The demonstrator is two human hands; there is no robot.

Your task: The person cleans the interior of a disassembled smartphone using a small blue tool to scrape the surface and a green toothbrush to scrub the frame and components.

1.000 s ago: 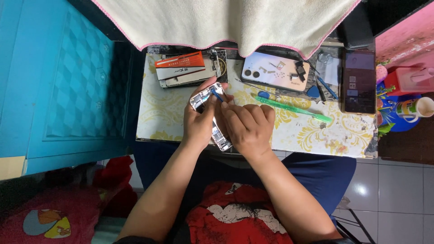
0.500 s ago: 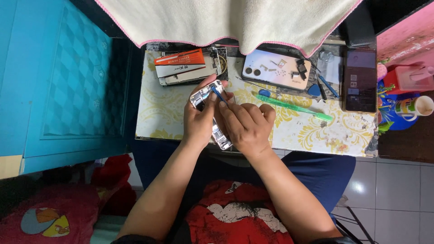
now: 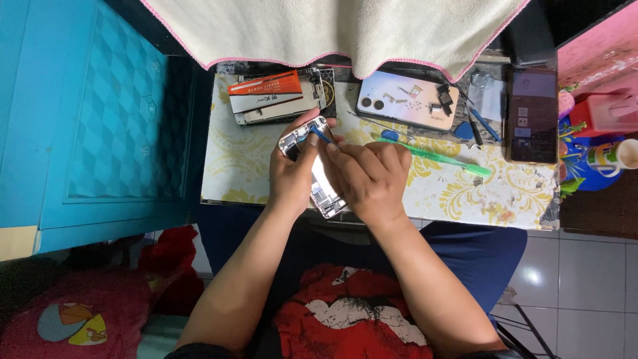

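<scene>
Two hands work on an open phone (image 3: 320,178) held over the near edge of the surface (image 3: 252,166). The left hand (image 3: 292,174) has its grip clamped on the phone's side. The right hand (image 3: 369,179) pinches a thin blue tool (image 3: 321,136) against the phone's top. Past the phone lie a white phone back (image 3: 402,100) and a green stick (image 3: 442,159).

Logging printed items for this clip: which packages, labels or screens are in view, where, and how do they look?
Flat box: table's far left, stacked on other parts, rectangular, orange and white.
Phone screen: table's far right edge, upright dark rectangle, dimly lit.
Cup label: far right beside the table, multicoloured band on a white cup.
</scene>
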